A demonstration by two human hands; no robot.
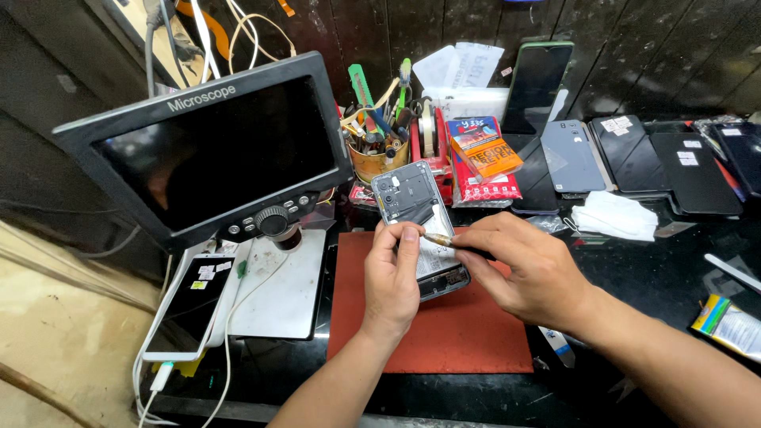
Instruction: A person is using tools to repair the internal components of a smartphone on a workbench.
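The left hand (391,279) is propping the opened phone (418,226) tilted over the red mat (444,333), fingers wrapped on its near-left edge to steady it, while the right hand (527,273) is pinching a thin tool (438,238) against its exposed middle.

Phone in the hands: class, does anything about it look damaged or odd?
Yes. The phone has no back cover, so its inner parts show. The left hand props it tilted over the red mat, while the right hand holds a tool against it.
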